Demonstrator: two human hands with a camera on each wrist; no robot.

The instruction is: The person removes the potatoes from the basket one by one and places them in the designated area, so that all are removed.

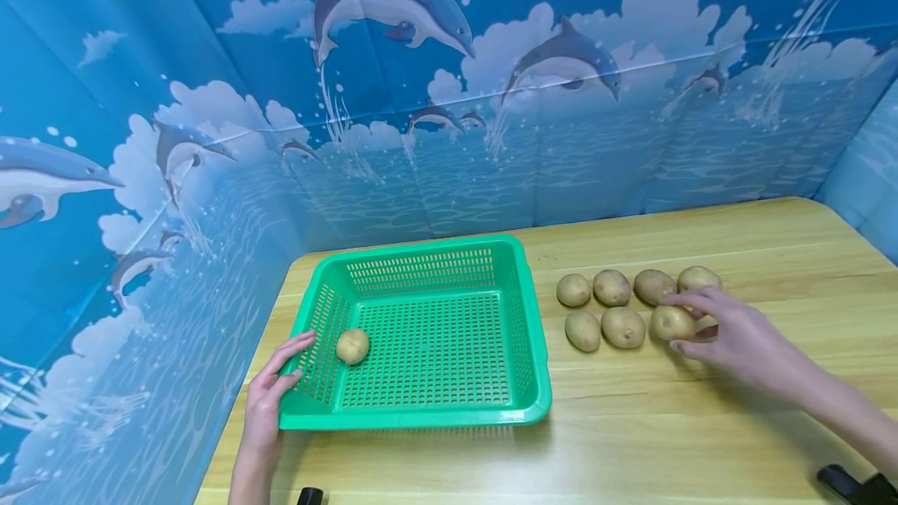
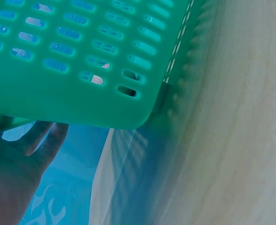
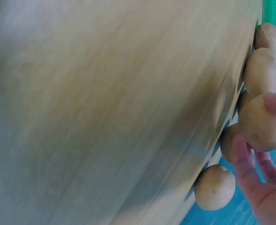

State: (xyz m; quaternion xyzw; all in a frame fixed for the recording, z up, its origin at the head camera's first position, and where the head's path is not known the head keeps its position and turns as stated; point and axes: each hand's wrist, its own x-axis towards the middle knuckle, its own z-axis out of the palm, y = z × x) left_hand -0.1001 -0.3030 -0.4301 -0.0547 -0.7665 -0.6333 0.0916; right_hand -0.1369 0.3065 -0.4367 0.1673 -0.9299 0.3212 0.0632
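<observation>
My right hand [image 1: 737, 330] pinches a potato [image 1: 673, 323] at the right end of the front row, thumb on the near side and fingers on the far side. In the right wrist view that potato [image 3: 262, 125] sits between thumb and fingertips, close against its neighbours; whether it touches the table cannot be seen. My left hand [image 1: 270, 384] grips the left rim of a green plastic basket [image 1: 421, 417]. In the left wrist view its fingers [image 2: 53, 143] show at the basket's rim. Inside the basket, near its left wall, lies one potato [image 1: 352, 346].
Two rows of potatoes lie right of the basket, including a back-row potato [image 1: 612, 287] and a front-row potato [image 1: 623, 327]. Behind the wooden table [image 1: 631, 435] hangs a blue dolphin curtain [image 1: 449, 178]. A black object [image 1: 838, 482] is at the lower right.
</observation>
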